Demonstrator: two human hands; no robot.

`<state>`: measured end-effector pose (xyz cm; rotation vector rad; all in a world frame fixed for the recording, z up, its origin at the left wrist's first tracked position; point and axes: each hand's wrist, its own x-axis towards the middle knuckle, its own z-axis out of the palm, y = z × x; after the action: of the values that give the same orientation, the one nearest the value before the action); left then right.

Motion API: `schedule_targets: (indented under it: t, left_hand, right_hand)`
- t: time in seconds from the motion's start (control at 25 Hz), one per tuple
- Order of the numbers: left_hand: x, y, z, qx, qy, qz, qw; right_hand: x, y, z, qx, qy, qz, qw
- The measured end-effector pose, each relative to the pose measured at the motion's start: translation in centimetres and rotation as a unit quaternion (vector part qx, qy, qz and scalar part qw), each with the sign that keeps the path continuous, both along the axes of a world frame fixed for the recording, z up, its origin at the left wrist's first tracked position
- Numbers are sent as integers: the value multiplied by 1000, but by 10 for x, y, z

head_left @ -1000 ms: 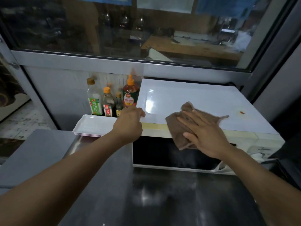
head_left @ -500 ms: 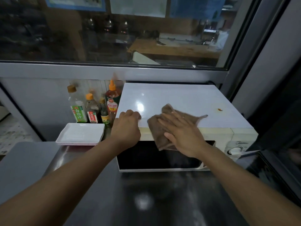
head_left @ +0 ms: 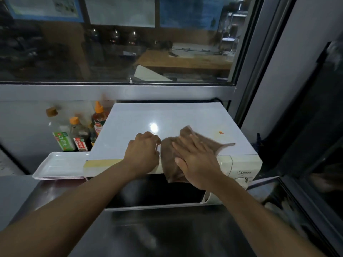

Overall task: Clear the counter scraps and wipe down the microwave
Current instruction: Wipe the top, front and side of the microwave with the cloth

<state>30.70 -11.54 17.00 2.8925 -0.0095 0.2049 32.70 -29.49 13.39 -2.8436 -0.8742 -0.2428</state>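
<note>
While the person leans over a dark, glossy steel counter [head_left: 167, 236], a boxy white microwave [head_left: 130, 125] sits at the counter's far edge, under a wide glass window [head_left: 118, 52]; its top is a flat, smooth, shiny panel catching a spot of light, and its front door is dark glass. On the microwave's top, toward its front edge, lies a brown cloth [head_left: 215, 143], soft and crumpled, one corner pulled to a point and a fold hanging over the front lip. The right hand [head_left: 196, 160] lies flat on the cloth, fingers spread and pressing it down; the left hand [head_left: 143, 154] rests on the microwave's front edge just left of the cloth, fingers curled under with nothing visibly held, apparently bracing the appliance. Left of the microwave stands a stack of shallow white rectangular trays [head_left: 59, 164]; behind the trays, several sauce bottles [head_left: 78, 134] with orange caps. To the right of the cloth on the microwave's top, a small orange-red stain [head_left: 221, 133] stays unwiped.

Risks, as a judgement: the slick top could let the cloth skid, so the stain gets missed; a hard leftward sweep might knock a bottle; heavy pressing could shift the microwave on the smooth steel.
</note>
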Motion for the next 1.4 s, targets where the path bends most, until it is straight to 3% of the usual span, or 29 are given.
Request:
schedule_targets:
  t: [0.08, 0.24, 0.4, 0.56, 0.68, 0.72, 0.8, 0.88, 0.92, 1.16, 1.24, 1.4]
  left_hand:
    - [7, -11, 0, -3, 8, -4, 1000]
    - [18, -27, -3, -23, 9, 9, 1000]
    - [19, -6, -2, -16, 10, 76, 997]
    - [23, 17, 3, -11, 23, 126, 992]
    - [26, 19, 3, -19, 14, 124, 992]
    - [26, 20, 3, -23, 14, 123, 992]
    - [25, 23, 1, -29, 15, 120, 992]
    - [24, 24, -1, -27, 19, 114, 993]
    - [24, 25, 0, -24, 23, 109, 993]
    - [22, 22, 5, 3, 49, 100, 994]
    - [19, 18, 7, 1, 55, 91, 994]
    - [22, -3, 12, -38, 41, 62, 997]
  right_hand:
    - [15, -30, 4, 4, 3, -8, 1000]
    - [60, -85, 12, -16, 60, -126, 990]
    - [102, -38, 20, -20, 111, -138, 984]
    - [83, 23, 16, -3, 72, 50, 996]
    - [70, 21, 11, 16, 50, 195, 979]
    - [82, 13, 13, 23, 38, 187, 981]
    - [117, 2, 17, 17, 35, 70, 997]
    - [144, 8, 23, -11, 81, -56, 995]
    - [147, 19, 24, -25, 91, -71, 993]
    - [92, 40, 17, -11, 62, 123, 990]
    - [80, 11, 18, 6, 61, 121, 991]
    - [65, -47, 22, 5, 70, 12, 997]
